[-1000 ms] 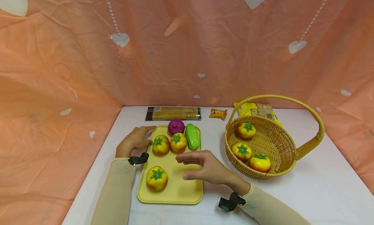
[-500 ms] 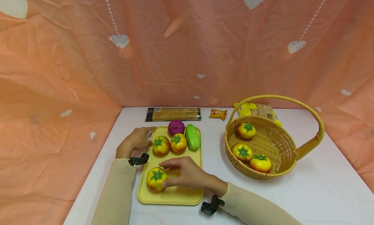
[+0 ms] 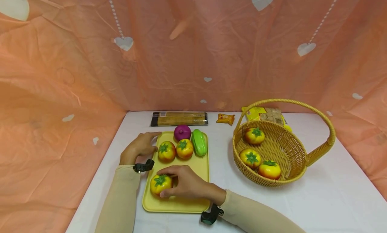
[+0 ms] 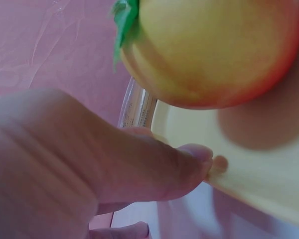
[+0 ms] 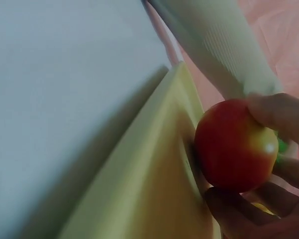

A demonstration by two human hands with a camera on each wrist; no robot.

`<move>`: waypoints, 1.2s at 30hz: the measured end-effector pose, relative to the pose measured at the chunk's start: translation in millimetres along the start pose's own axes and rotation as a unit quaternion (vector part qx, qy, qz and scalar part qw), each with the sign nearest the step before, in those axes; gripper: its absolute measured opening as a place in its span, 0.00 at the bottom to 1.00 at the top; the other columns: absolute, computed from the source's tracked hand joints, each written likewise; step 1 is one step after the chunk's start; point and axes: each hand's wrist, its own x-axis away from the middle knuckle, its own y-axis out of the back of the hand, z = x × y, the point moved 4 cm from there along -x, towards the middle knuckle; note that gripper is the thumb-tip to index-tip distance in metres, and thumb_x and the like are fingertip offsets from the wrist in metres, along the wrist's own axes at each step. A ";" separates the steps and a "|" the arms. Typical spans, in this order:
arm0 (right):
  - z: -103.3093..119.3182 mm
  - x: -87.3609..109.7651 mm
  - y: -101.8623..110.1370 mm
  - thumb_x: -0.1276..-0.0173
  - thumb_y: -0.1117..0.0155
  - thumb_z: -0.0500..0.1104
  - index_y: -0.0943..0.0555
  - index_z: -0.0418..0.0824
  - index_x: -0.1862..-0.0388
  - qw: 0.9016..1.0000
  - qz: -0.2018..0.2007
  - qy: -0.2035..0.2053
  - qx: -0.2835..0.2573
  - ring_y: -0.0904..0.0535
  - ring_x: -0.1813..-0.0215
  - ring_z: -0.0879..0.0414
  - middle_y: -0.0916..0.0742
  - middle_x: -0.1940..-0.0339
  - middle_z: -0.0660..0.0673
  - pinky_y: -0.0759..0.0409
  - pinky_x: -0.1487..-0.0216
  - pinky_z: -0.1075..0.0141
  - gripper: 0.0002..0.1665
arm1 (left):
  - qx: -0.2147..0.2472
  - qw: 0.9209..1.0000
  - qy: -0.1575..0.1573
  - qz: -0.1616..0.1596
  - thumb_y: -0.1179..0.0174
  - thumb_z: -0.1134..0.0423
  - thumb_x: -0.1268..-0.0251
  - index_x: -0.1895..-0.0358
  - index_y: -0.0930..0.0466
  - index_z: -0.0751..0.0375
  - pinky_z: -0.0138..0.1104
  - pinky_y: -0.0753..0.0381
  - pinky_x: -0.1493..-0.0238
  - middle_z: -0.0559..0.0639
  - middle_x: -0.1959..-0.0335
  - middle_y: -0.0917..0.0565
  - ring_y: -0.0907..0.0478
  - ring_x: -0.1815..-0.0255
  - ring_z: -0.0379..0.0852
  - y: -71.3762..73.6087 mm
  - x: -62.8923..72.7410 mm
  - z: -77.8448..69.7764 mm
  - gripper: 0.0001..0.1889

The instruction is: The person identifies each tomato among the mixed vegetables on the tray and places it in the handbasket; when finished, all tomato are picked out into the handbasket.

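Right arm: slants in from the near right
Right hand (image 3: 185,183): thumb and fingers curled round a yellow-red tomato (image 3: 159,186)
Gripped tomato: at the tray's (image 3: 178,206) near-left part
Left hand (image 3: 139,146): fingers extended, thumb touching the rim

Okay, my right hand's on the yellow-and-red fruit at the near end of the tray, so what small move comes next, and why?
I'd probably lift the yellow-and-red fruit straight up: the right hand has thumb and fingers around it, and the left hand touches the rim of the tray, which may help steady it.
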 end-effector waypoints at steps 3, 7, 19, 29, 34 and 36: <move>-1.0 2.3 0.5 0.31 0.18 0.52 0.16 0.49 0.28 1.000 -0.001 0.009 0.013 0.18 0.40 0.73 0.11 0.33 0.57 0.20 0.32 0.72 0.34 | -0.006 1.000 -0.005 0.001 0.32 0.63 0.33 0.19 0.26 0.54 0.72 0.29 0.26 0.68 0.27 0.19 0.26 0.27 0.78 0.1 0.2 0.8 0.37; -3.6 9.7 6.6 0.32 0.17 0.50 0.16 0.50 0.28 1.000 -0.006 0.011 -0.008 0.18 0.39 0.72 0.11 0.33 0.56 0.19 0.33 0.72 0.34 | 0.010 1.000 0.004 0.010 0.33 0.65 0.34 0.19 0.27 0.58 0.70 0.31 0.23 0.69 0.25 0.21 0.27 0.24 0.76 8.8 11.0 -14.9 0.38; -11.7 62.1 49.3 0.33 0.17 0.45 0.16 0.52 0.27 0.996 -0.018 -0.007 -0.090 0.18 0.29 0.62 0.13 0.28 0.56 0.21 0.26 0.66 0.35 | -0.007 1.000 -0.007 0.002 0.34 0.67 0.35 0.18 0.29 0.64 0.70 0.32 0.23 0.71 0.24 0.22 0.30 0.23 0.79 8.1 10.6 -19.0 0.39; -9.7 123.5 107.5 0.28 0.23 0.39 0.19 0.47 0.24 0.991 -0.065 -0.001 -0.113 0.20 0.25 0.60 0.14 0.26 0.46 0.23 0.25 0.70 0.34 | -0.005 1.000 -0.012 -0.002 0.34 0.67 0.36 0.18 0.29 0.64 0.70 0.31 0.23 0.71 0.24 0.22 0.28 0.24 0.79 6.6 10.3 -17.2 0.39; -6.4 153.1 140.4 0.26 0.27 0.33 0.21 0.39 0.22 0.988 -0.102 0.012 -0.115 0.16 0.30 0.60 0.16 0.25 0.38 0.18 0.30 0.70 0.34 | -0.007 1.000 -0.013 -0.003 0.34 0.67 0.35 0.19 0.28 0.64 0.70 0.31 0.22 0.71 0.24 0.22 0.28 0.24 0.79 6.2 9.2 -16.9 0.38; -6.7 164.8 151.2 0.25 0.29 0.30 0.22 0.38 0.21 0.987 -0.105 0.010 -0.118 0.15 0.31 0.60 0.17 0.24 0.36 0.17 0.32 0.69 0.34 | -0.005 1.000 -0.012 -0.003 0.34 0.67 0.35 0.19 0.28 0.64 0.69 0.32 0.22 0.70 0.24 0.22 0.28 0.24 0.78 6.2 8.8 -17.1 0.38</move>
